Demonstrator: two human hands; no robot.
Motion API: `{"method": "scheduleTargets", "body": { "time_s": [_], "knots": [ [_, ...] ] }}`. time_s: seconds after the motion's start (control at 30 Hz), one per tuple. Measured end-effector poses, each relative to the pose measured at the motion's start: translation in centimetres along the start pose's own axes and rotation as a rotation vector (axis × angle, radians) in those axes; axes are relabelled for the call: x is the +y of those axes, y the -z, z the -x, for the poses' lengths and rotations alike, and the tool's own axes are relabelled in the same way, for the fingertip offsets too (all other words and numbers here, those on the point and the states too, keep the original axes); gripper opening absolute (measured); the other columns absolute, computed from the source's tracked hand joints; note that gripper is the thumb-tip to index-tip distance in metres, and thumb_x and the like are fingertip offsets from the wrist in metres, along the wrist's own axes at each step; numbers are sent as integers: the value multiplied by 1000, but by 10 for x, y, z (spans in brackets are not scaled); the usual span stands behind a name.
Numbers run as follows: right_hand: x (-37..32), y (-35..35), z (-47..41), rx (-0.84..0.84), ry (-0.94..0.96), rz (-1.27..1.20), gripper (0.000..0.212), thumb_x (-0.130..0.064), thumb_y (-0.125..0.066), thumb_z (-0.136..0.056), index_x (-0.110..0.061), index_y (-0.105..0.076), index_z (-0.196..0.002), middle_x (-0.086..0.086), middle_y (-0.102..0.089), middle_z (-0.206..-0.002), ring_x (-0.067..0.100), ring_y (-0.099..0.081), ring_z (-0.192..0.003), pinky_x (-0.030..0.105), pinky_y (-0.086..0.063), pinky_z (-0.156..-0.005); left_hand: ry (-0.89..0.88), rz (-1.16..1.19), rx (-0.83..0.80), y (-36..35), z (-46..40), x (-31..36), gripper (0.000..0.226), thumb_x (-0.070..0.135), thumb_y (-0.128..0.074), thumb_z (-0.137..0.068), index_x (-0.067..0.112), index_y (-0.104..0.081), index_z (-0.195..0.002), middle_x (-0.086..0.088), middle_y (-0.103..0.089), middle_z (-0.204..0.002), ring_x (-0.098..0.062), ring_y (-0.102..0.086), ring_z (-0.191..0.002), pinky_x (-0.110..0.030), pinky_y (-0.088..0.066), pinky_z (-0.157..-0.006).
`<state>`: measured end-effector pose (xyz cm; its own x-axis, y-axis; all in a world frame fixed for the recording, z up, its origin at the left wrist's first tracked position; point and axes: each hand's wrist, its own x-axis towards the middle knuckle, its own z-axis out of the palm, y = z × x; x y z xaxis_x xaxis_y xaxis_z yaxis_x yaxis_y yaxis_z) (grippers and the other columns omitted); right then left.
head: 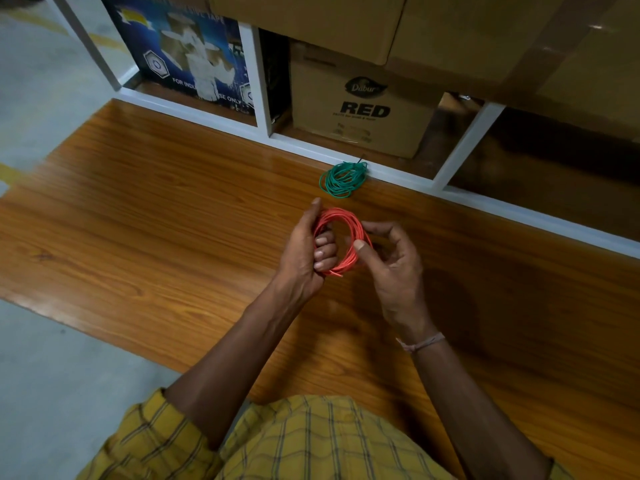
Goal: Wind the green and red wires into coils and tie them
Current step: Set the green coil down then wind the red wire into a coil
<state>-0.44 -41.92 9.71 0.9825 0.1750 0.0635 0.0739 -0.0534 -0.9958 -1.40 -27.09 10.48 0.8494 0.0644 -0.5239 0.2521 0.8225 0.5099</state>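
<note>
left hand (304,251) is clenching red wire coil (341,239) | right hand (391,268) is pinching its rim | green wire coil (343,179) is lying apart

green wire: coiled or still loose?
Coiled. The green wire lies as a compact ring on the wooden table by the shelf frame; whether it is tied, cannot tell.

Red wire (349,237) coiled, held above table; green wire (343,179) coiled, lying beyond.
</note>
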Motion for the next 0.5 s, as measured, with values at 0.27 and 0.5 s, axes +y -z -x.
{"method": "scheduleTargets", "body": {
  "time_s": [0.27, 0.5],
  "knots": [
    [7, -7, 3, 13, -16, 57, 23, -2, -73, -93, -11, -68, -113, 6, -73, -113, 9, -74, -96, 27, -59, -79, -192, -26, 122, 7, -7, -3, 33, 18, -61, -106, 22, -47, -76, -1, -51, -61, -2, -27, -30, -10, -18, -30],
    [6, 15, -12, -193, -194, -49, 32, -26, -63, -99, -4, -70, -122, 9, -74, -121, 13, -69, -112, 29, -55, -95, -191, -127, 109, 21, -1, -7, 34, 12, -62, -104, 19, -47, -75, 0, -51, -59, -1, -26, -30, -10, -17, -30]
  ]
}}
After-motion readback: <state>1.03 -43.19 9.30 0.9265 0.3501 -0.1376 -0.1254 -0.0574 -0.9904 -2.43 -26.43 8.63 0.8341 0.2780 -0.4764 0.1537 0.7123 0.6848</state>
